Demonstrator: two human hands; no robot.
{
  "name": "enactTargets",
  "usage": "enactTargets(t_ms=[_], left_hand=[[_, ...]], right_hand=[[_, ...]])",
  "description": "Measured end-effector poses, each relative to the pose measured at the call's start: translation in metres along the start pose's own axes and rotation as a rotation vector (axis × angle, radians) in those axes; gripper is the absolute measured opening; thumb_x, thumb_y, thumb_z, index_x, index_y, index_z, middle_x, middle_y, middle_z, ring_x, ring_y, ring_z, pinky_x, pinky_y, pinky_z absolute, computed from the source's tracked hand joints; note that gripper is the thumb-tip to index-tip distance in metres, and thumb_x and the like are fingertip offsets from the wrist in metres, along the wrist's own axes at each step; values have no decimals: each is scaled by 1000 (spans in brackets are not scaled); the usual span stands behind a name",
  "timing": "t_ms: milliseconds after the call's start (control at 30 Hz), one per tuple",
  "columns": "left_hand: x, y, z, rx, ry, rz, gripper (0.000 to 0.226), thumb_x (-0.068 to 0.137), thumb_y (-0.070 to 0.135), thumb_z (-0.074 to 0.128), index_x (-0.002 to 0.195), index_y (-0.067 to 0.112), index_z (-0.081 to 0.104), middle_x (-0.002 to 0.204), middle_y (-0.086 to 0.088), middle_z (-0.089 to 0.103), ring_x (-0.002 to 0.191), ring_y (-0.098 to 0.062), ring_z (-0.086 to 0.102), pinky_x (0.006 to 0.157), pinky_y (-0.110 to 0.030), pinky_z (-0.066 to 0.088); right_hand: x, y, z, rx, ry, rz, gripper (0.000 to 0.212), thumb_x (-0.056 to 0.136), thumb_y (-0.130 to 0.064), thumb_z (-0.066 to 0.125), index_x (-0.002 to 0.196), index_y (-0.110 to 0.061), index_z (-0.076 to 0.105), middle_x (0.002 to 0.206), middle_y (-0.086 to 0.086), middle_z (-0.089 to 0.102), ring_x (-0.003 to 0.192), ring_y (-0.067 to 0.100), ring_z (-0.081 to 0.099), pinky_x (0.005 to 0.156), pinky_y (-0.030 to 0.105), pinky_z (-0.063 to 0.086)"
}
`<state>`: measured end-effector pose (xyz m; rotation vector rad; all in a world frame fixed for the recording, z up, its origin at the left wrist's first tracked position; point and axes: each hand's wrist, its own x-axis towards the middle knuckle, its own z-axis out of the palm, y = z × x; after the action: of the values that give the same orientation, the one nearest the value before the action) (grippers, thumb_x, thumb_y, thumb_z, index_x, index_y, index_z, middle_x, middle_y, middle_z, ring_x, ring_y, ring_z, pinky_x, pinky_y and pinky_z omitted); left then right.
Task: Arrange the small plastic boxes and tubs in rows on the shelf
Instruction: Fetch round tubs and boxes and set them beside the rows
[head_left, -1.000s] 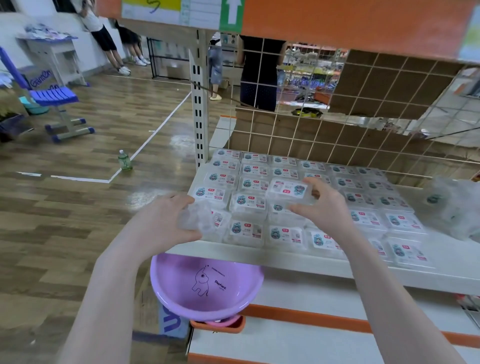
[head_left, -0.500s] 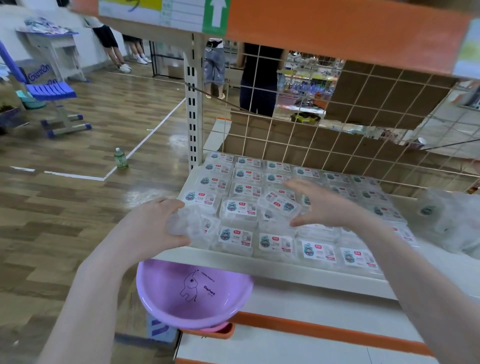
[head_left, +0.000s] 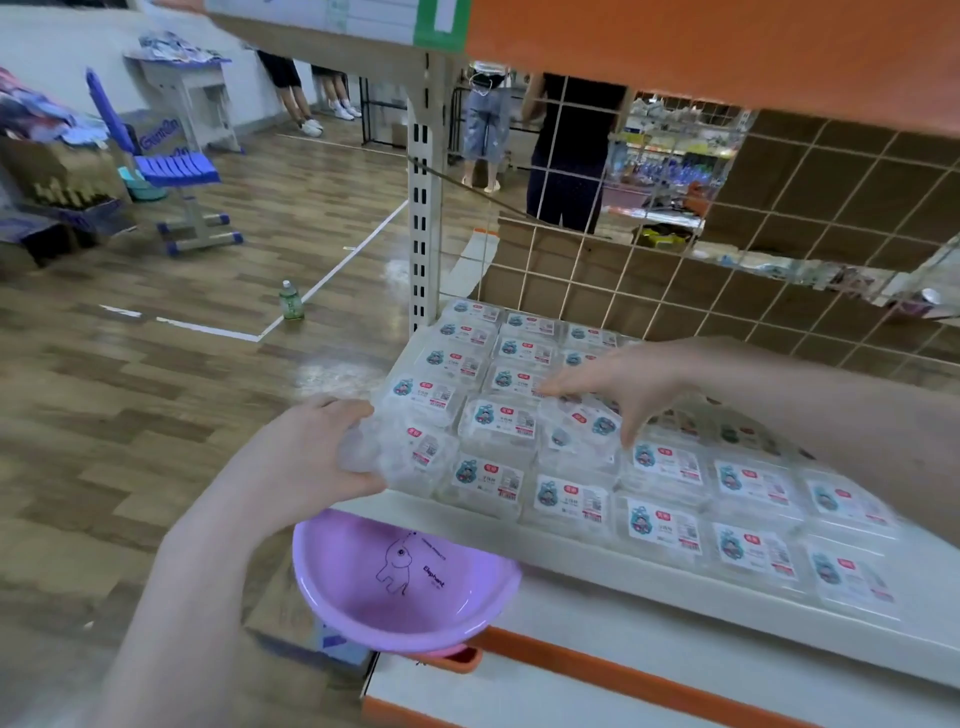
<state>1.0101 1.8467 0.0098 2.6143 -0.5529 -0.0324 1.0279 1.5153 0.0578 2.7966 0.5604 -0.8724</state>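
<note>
Gripping a clear box (head_left: 400, 457) at the shelf's (head_left: 613, 564) near-left corner, my left hand (head_left: 306, 457) curls around it. My right hand (head_left: 631, 384) pinches another box (head_left: 584, 421) above the rows (head_left: 665, 499). Wire mesh (head_left: 649, 260) closes the far side. Below, an empty purple tub (head_left: 405, 582) juts out.

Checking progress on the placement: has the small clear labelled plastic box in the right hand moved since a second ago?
Yes. The small clear labelled plastic box under the right hand has come down, tilted, onto the rows of boxes on the white shelf.
</note>
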Motion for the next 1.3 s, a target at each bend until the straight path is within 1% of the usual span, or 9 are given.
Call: enactTargets(t_ms=[233, 367, 500, 600, 700, 933, 1033, 1133, 1300], left_hand=[[-1, 1, 5, 11, -8, -52, 68, 68, 40, 76, 130, 29, 49, 110, 13, 49, 106, -10, 48, 77, -24, 33], [2, 3, 7, 4, -17, -53, 69, 70, 40, 76, 132, 27, 48, 115, 12, 49, 110, -10, 48, 79, -23, 33], [3, 5, 10, -20, -31, -51, 70, 69, 39, 76, 132, 27, 48, 113, 14, 47, 113, -11, 48, 88, -25, 37], [4, 7, 11, -23, -41, -39, 70, 69, 41, 76, 132, 28, 48, 114, 14, 47, 115, -11, 48, 93, -28, 38], [5, 9, 11, -25, -40, -33, 69, 69, 40, 76, 131, 28, 48, 116, 14, 48, 114, -10, 48, 91, -27, 38], [2, 10, 11, -44, -48, -49, 68, 70, 36, 78, 131, 26, 50, 112, 15, 47, 109, -10, 49, 88, -26, 38], [0, 7, 9, -26, -31, -52, 67, 70, 37, 77, 130, 28, 50, 110, 15, 47, 101, -6, 46, 79, -24, 33], [-1, 0, 4, -30, -28, -56, 68, 69, 37, 77, 131, 28, 50, 113, 12, 50, 105, -9, 49, 79, -24, 34], [0, -13, -4, -35, -16, -41, 70, 67, 37, 78, 131, 27, 51, 108, 13, 49, 107, -11, 50, 79, -24, 35]], right_hand=[[-8, -1, 8, 75, 223, 76, 91, 74, -43, 71, 148, -24, 21, 145, -5, 38, 119, 5, 40, 90, 18, 32], [-12, -4, 30, 55, 370, 234, 83, 71, -67, 60, 136, -20, 37, 120, 0, 55, 98, 14, 55, 77, 30, 51], [-12, -7, 52, 73, 332, 284, 94, 71, -81, 41, 144, -23, 24, 140, 5, 42, 112, 22, 51, 80, 31, 47], [-20, 0, 45, 204, 290, 154, 99, 67, -77, 42, 148, -29, 14, 154, -6, 22, 130, 16, 39, 105, 31, 33], [-23, 6, 32, 200, 227, 15, 90, 76, -54, 65, 148, -35, 14, 155, -17, 6, 140, 7, 14, 110, 26, 13], [-4, -3, 15, -49, 188, -19, 83, 80, -22, 71, 146, -38, 23, 154, -13, 22, 139, 9, 23, 110, 31, 29], [-5, -13, 11, -74, 248, 14, 77, 80, -30, 68, 145, -30, 27, 144, -9, 39, 126, 10, 40, 98, 25, 37], [-10, -37, 13, -56, 415, 89, 78, 78, -43, 64, 145, -24, 29, 135, -1, 50, 120, 18, 46, 96, 36, 43], [-12, -95, 38, 9, 587, 156, 67, 76, -54, 58, 132, -21, 43, 127, 1, 52, 116, 23, 49, 98, 34, 37]])
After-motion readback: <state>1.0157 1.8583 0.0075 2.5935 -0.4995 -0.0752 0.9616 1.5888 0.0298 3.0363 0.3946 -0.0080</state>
